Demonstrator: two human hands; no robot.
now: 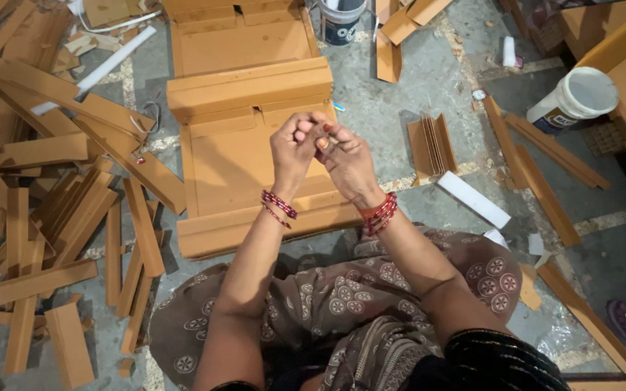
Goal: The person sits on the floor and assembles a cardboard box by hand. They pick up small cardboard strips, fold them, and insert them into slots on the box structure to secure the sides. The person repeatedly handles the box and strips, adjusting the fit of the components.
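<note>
Matt tan board box frame [248,137] with smooth faces, loose strips [59,210] of the same matt board, grey speckled stone floor [400,108] dusted with sawdust, glossy white plastic bucket [577,98], patterned brown cloth garment [342,297], shiny red bangles [380,211]

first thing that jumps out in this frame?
The two hands meeting at centre frame: the left hand and the right hand are pressed together fingertip to fingertip above a flat brown board assembly lying on the floor; whether they pinch anything is too small to tell. Red bangles ring both wrists. To the left sprawls a heap of brown board strips, and a white bucket stands at upper right.
</note>
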